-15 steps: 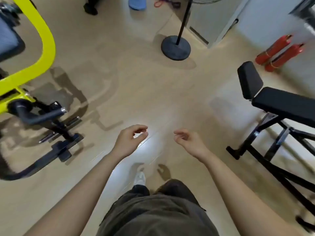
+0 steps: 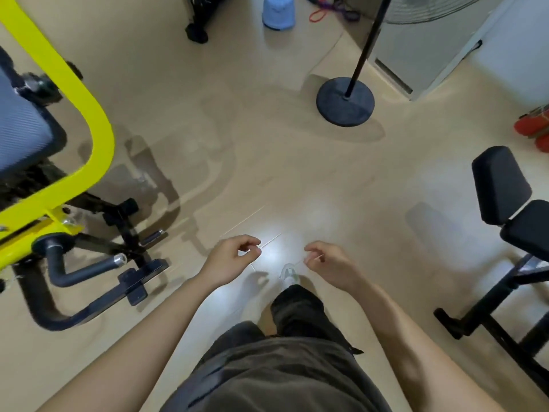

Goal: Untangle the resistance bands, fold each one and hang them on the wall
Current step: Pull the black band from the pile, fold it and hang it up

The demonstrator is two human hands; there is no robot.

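Resistance bands lie in a loose heap on the floor, far ahead of both hands and slightly to their right, at the top edge of the head view. Red and purple strands are visible there; whether they are knotted together cannot be told at this size.

The left hand is held out in front of the body, fingers curled toward the thumb in a loose pinch, and holds nothing. The right hand is level with it and well apart from it, fingers likewise half curled and holding nothing. Between and just below the hands a white shoe is planted forward.

Outward from the hands:
- To the left of the left hand stands a yellow-framed exercise machine.
- To the right of the right hand stands a black weight bench.
- Ahead of the right hand, between it and the heap, stands the round base of a fan stand.
- Near the heap, to its left, sits a pale blue container.

Progress assessment: no part of the task appears done. No band is in hand, none is seen folded, and no wall hook or hung band shows. Remaining steps, as judged: reach the heap, separate the bands, fold each, hang each.
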